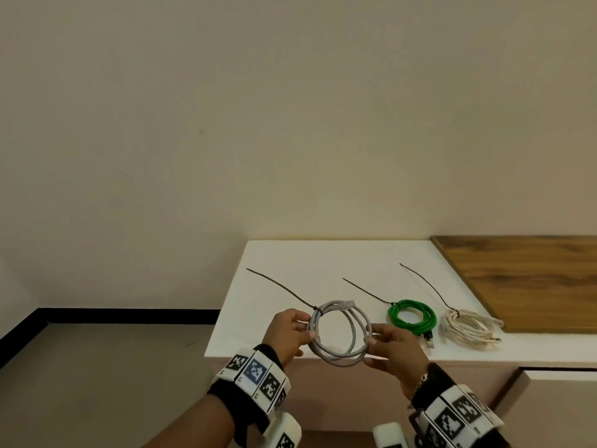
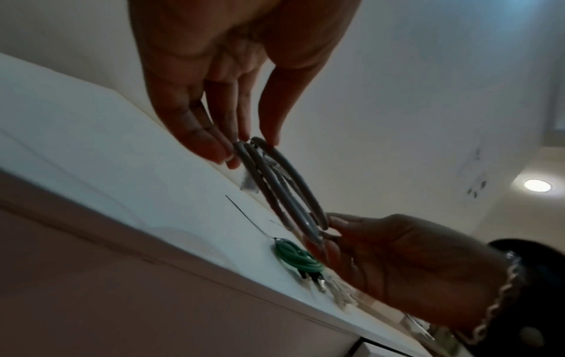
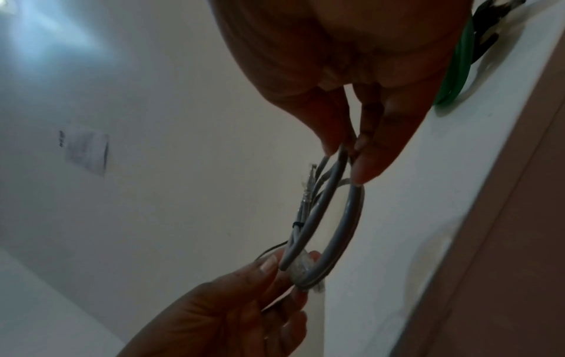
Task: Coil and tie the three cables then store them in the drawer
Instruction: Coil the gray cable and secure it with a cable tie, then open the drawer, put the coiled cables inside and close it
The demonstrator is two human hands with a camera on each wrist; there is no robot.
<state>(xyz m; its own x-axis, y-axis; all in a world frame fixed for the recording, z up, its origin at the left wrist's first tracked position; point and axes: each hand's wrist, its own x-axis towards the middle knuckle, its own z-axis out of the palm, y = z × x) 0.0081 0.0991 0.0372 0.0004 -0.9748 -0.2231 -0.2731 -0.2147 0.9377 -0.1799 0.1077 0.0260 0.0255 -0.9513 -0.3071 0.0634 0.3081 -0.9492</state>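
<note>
A coiled grey cable [image 1: 339,333] with a black zip tie [image 1: 315,307] round it hangs just above the front edge of the white cabinet top [image 1: 290,263]. My left hand [image 1: 290,331] pinches the coil's left side [image 2: 244,149]; my right hand [image 1: 392,345] pinches its right side [image 3: 345,154]. The tie's long tail [image 1: 277,286] sticks out to the back left. A coiled green cable [image 1: 412,316] and a coiled cream cable [image 1: 470,326], each with a zip tie, lie on the top to the right.
A wooden board [image 1: 533,279] covers the cabinet top at the far right. A pale drawer front [image 1: 562,402] sits below the top at the lower right. Grey floor [image 1: 97,367] lies to the left of the cabinet.
</note>
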